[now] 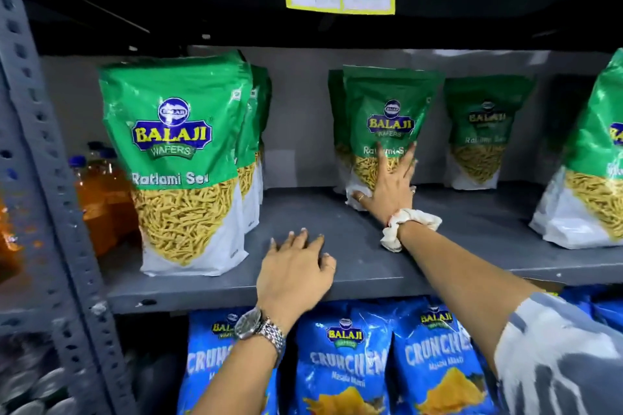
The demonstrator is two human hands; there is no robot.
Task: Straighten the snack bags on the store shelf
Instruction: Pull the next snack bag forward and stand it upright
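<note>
my right hand [391, 184] lies open and flat on the middle green snack bag [387, 125] far back on the shelf [337, 283]; left hand [296, 266] rests open, empty. i judge the bag light, crinkly, slippery; take its sides.

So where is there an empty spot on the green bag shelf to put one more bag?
The biggest bare patch of the shelf lies between the front-left green bag and the bag under the right hand; the left hand rests at its front edge. The blue bags below are packed tight.
</note>
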